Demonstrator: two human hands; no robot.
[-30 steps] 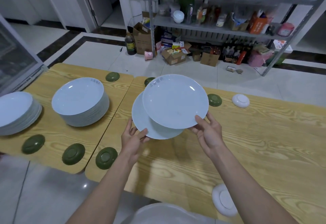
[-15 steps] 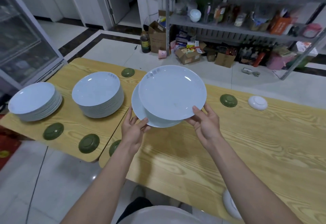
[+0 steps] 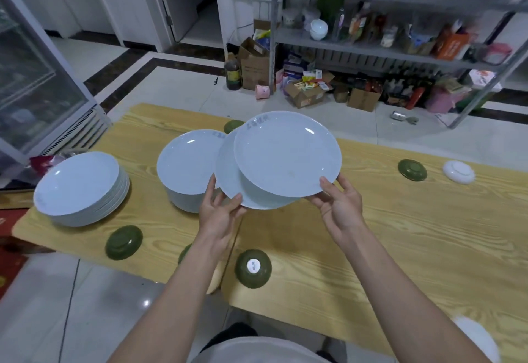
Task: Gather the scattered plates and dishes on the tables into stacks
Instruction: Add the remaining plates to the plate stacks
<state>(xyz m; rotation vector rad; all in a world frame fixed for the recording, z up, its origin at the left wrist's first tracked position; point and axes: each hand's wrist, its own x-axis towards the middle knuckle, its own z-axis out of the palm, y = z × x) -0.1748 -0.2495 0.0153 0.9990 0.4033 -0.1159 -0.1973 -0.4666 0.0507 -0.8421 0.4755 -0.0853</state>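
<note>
I hold two pale blue plates in the air above the wooden tables. My right hand (image 3: 338,207) grips the near rim of the upper plate (image 3: 287,152). My left hand (image 3: 220,211) grips the near rim of the lower plate (image 3: 228,174), which is half hidden under the upper one. Both plates partly overlap a tall plate stack (image 3: 185,160) on the left table (image 3: 160,228). A second plate stack (image 3: 78,187) stands further left.
Green upturned saucers lie near the front edge (image 3: 123,242) (image 3: 253,268), one at the back (image 3: 233,125) and one on the right table (image 3: 412,170). A white upturned dish (image 3: 458,172) lies beside it. Shelving with boxes stands behind; a glass cabinet at far left.
Both hands have carried the two plates to the left, from over the right table to partly over the tall stack. The view has swung left with them.
</note>
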